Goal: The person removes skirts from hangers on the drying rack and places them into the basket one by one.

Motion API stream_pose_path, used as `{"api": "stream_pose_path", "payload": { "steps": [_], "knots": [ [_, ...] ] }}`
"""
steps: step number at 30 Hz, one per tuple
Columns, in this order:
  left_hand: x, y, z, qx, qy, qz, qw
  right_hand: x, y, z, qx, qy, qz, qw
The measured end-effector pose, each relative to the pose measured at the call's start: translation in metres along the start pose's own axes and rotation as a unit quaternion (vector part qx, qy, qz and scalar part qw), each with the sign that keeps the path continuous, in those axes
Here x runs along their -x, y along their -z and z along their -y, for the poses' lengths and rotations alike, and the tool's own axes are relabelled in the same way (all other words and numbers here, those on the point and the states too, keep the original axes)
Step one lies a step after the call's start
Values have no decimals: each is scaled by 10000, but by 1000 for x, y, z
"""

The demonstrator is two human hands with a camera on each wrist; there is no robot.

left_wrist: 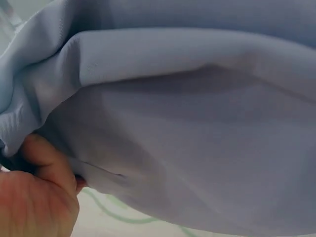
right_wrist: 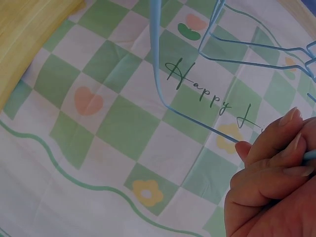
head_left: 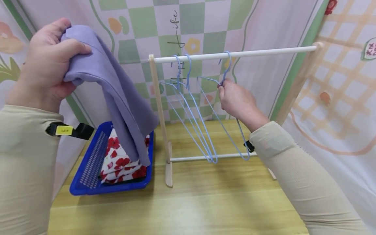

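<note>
A lavender garment (head_left: pixel 114 75) hangs from my raised left hand (head_left: pixel 47 62), thumb on the near side of the fabric. Its lower end dangles over a blue basket (head_left: pixel 108 189). Smooth folds of the garment (left_wrist: pixel 197 123) fill most of the left wrist view, beside the curled fingers. My right hand (head_left: pixel 238 98) grips a blue hanger (head_left: pixel 226 127) just below its hook, and the hook sits at the white rail (head_left: pixel 264 52). In the right wrist view the hanger's arm (right_wrist: pixel 197 121) runs into the curled fingers.
Two more blue hangers (head_left: pixel 194 114) hang toward the left end of the rail. Wooden posts (head_left: pixel 160 107) carry the rack on a wooden table (head_left: pixel 188 199). Inside the basket lies a red-and-white floral cloth (head_left: pixel 120 166). A checkered curtain (head_left: pixel 194 19) hangs behind.
</note>
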State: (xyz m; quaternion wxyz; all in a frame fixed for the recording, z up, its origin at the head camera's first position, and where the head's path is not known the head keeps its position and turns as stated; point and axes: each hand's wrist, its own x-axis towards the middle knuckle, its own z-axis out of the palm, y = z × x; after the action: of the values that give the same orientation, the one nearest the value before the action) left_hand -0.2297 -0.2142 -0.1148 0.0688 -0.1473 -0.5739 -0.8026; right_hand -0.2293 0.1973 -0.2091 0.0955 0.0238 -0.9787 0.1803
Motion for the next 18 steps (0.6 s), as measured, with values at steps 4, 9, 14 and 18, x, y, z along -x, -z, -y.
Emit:
{"api": "stream_pose_path", "payload": {
  "steps": [4,9,14,18],
  "knots": [
    [-3,-11,7,234,-63,21,9997,0,1,0,8,-4,4,10000],
    [-8,-27,20,538,-99,34,9985,1,1,-1,0,-14,-13,10000],
    [-12,-42,33,774,-143,-17,9969,1,0,-3,36,45,-112,9999],
    [-17,-55,41,1041,-223,-79,9943,0,0,-3,64,40,-142,9999]
  ]
}}
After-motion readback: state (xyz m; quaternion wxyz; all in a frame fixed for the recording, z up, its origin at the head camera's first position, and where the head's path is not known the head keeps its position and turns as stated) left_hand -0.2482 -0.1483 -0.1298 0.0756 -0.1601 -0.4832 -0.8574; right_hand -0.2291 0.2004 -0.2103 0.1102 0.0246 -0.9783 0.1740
